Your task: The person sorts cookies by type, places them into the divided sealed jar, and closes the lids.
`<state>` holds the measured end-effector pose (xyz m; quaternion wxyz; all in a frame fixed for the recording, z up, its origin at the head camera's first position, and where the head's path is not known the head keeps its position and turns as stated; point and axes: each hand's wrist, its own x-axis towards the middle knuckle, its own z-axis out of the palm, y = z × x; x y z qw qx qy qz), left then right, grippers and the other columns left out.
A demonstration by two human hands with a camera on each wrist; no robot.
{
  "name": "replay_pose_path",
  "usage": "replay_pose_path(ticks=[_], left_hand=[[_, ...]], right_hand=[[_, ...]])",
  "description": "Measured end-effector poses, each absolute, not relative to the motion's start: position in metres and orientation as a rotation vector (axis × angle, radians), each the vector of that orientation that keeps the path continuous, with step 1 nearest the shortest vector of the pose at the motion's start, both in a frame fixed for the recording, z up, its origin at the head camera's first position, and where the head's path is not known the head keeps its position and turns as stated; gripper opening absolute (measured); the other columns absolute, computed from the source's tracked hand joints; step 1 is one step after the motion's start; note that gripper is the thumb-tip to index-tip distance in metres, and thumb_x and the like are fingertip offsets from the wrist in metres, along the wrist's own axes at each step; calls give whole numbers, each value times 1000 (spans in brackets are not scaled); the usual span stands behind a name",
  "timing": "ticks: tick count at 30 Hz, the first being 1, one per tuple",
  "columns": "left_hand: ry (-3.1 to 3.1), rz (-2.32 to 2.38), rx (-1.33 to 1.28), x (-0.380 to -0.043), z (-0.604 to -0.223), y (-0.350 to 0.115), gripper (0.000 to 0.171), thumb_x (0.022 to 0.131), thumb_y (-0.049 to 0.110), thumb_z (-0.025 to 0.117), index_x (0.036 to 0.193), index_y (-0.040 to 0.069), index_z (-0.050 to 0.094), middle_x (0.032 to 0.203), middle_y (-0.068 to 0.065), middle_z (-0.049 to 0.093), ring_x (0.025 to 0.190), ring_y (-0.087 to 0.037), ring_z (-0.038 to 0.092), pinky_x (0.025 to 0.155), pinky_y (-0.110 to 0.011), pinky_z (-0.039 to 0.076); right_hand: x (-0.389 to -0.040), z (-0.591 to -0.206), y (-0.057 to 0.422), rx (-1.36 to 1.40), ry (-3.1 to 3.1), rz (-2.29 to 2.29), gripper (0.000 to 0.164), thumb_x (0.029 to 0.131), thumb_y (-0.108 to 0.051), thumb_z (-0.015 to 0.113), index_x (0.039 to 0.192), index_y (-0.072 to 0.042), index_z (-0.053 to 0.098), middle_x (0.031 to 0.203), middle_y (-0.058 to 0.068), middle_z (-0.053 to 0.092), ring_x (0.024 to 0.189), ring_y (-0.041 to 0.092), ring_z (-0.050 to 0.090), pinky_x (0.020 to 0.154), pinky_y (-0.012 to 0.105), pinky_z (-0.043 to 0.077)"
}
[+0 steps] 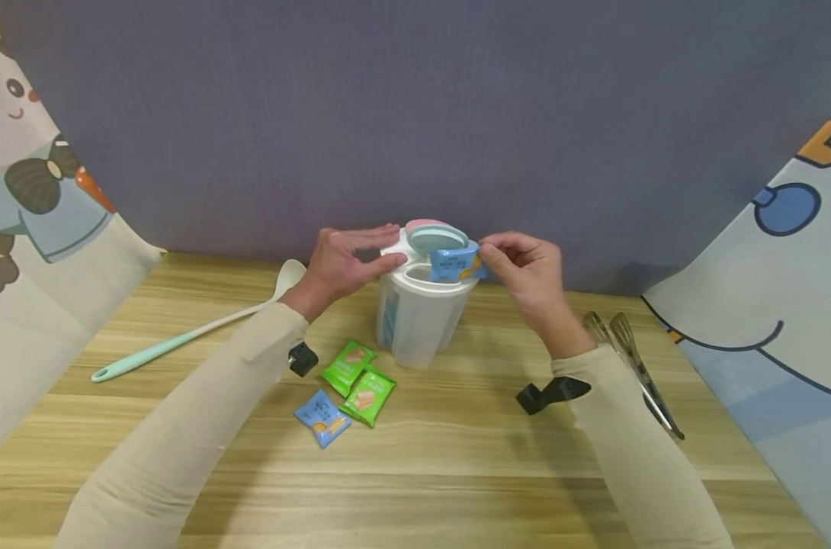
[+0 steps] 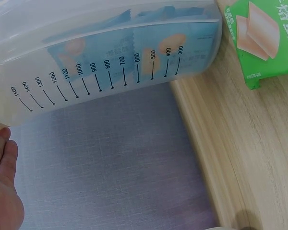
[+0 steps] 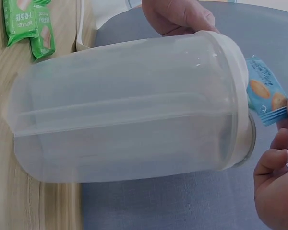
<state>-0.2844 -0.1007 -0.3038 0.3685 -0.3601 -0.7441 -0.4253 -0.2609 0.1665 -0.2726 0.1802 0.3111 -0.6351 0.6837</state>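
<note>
Already, blue packets (image 2: 175,48) sit in the container (image 1: 422,328), the right grip (image 1: 527,268) pinches another packet (image 1: 453,264), the left grip (image 1: 343,263) rests unclenched against it, and three packets (image 1: 360,398) remain outside.

Small, flat blue printed plastic packet (image 1: 453,264): crimped end pinched by right hand (image 1: 528,271), packet at the lid opening. Tall translucent plastic canister (image 1: 418,328), black-graduated: upright, blue packets (image 2: 93,60) inside. White plastic lid (image 1: 432,287): fitted, teal-rimmed flap (image 1: 437,239) raised; left hand (image 1: 350,263) touching.
</note>
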Motion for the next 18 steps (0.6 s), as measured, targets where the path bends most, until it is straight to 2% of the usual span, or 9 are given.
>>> replay_pose_path(ticks=[2, 9, 18], left_hand=[[-1906, -1093, -927, -284, -304, -100, 31, 73, 17, 84, 99, 4, 73, 105, -5, 68, 98, -15, 65, 85, -25, 49], [-1898, -1105, -926, -284, -304, -99, 32, 72, 17, 85, 98, 4, 74, 104, -6, 68, 98, -15, 65, 85, -26, 50], [-1898, -1109, -929, -285, -304, -100, 33, 72, 18, 85, 99, 4, 73, 105, -6, 68, 98, -16, 65, 85, -28, 50]], right_hand=[[-261, -273, 165, 886, -1803, 1912, 20, 82, -2, 72, 87, 15, 66, 76, 5, 68, 62, 9, 52, 51, 18, 41], [-263, -271, 164, 938, -1816, 1882, 8, 83, 3, 70, 88, 9, 70, 80, 9, 68, 65, 13, 56, 57, 20, 46], [-262, -265, 159, 966, -1888, 1831, 9, 83, 3, 70, 90, 10, 70, 81, 8, 68, 70, 15, 59, 60, 21, 49]])
